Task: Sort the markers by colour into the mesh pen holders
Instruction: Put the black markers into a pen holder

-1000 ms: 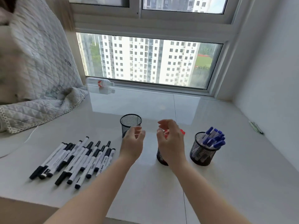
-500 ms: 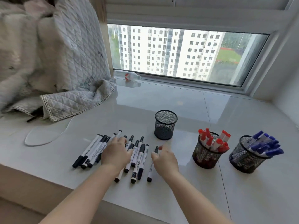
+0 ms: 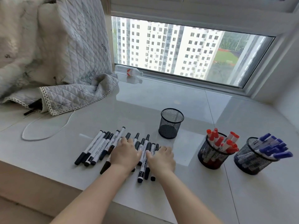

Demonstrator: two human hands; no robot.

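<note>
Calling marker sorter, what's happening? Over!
Both hands, left and right, on black markers. Empty holder waiting. Nothing blocking. Over.

A home is shown, most likely a bedroom in a high-rise flat. A wide, glossy stone window sill (image 3: 161, 97) is set beneath a sliding window (image 3: 186, 50), through which tall white apartment blocks (image 3: 161, 47) and a green sports field are seen far below. A quilted, lace-edged bedspread (image 3: 64, 62) is draped over the sill's left end, with a white cable (image 3: 48, 135) beside it.
</note>
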